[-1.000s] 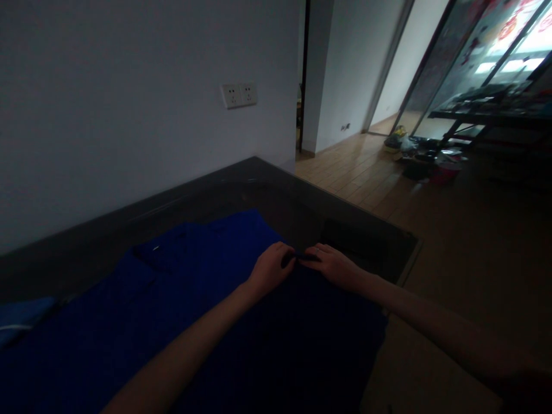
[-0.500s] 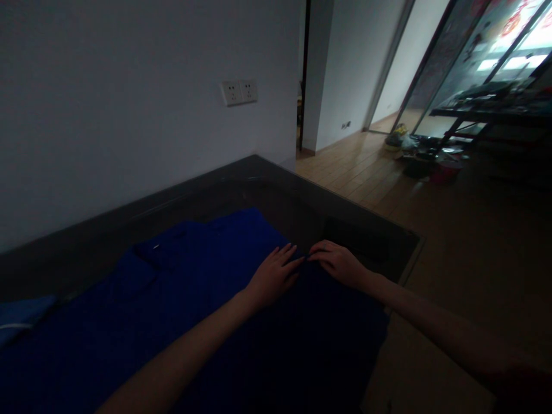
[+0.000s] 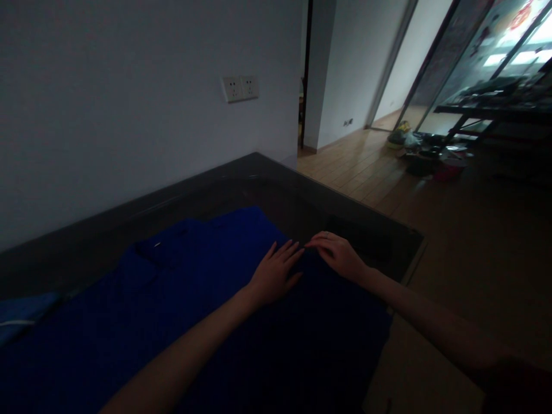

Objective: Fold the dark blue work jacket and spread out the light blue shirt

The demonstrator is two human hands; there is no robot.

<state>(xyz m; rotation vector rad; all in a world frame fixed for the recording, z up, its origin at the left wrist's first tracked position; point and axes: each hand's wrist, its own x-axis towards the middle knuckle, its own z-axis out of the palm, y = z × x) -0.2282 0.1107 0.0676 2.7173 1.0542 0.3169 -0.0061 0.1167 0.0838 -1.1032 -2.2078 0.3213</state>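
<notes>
A blue collared shirt lies spread over the dark, glossy table, its collar toward the wall and part of it over the near right edge. My left hand rests flat on the shirt with its fingers spread. Just to the right, my right hand has thumb and fingers pinched together on the shirt's far edge. The pinched cloth is dark and hard to make out. A small pale label shows inside the collar.
A lighter blue cloth item with a white line lies at the table's left. Behind stands a wall with a double socket. To the right is wooden floor, with bags and basins near a dark rack.
My left fingers have spread a little, the thumb moving away from the pinch. My right hand has risen slightly, still pinched at the shirt's edge.
</notes>
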